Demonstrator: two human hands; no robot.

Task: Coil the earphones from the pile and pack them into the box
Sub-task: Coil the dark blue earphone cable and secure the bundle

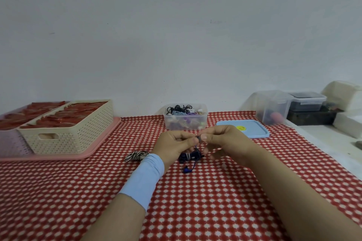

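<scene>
My left hand (174, 146) and my right hand (223, 141) meet above the middle of the table, both pinching the cord of dark blue earphones (191, 157). The bundle hangs just below my fingers and one earbud dangles near the cloth. A black-and-white striped coil of earphones (136, 155) lies on the cloth left of my left wrist. The clear plastic box (185, 121) stands behind my hands and holds several coiled earphones in black, purple and white.
The box's blue lid (248, 130) lies flat to the right of the box. A cream basket (66, 129) of red items sits on a pink tray (94, 148) at the left. Clear containers (274, 107) stand at the back right, off the red patterned cloth.
</scene>
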